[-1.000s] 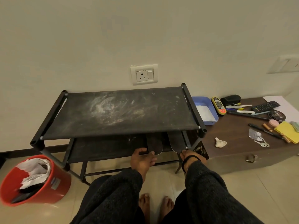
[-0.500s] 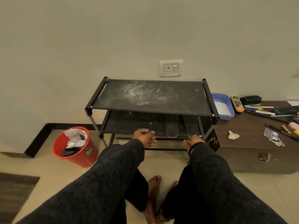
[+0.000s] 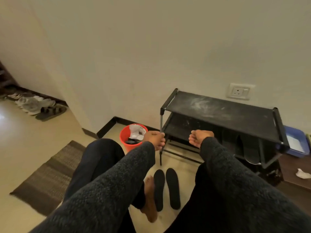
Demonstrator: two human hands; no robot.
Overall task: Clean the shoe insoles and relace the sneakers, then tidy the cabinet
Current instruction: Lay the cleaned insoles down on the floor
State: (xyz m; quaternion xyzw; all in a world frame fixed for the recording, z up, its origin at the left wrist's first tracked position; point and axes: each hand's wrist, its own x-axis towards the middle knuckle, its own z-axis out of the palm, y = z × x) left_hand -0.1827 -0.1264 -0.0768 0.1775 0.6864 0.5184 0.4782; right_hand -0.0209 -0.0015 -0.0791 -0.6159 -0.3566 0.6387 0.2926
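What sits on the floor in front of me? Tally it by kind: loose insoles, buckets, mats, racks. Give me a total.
Black insoles: 2
Red bucket: 1
Striped mat: 1
Black shoe rack: 1
Total: 5

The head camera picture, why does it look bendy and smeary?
Head view: the wide lens bows the shoe rack and leans the wall; the shoes at far left are blurred; bright glare washes the floor beside them; the hands look soft, light dim.
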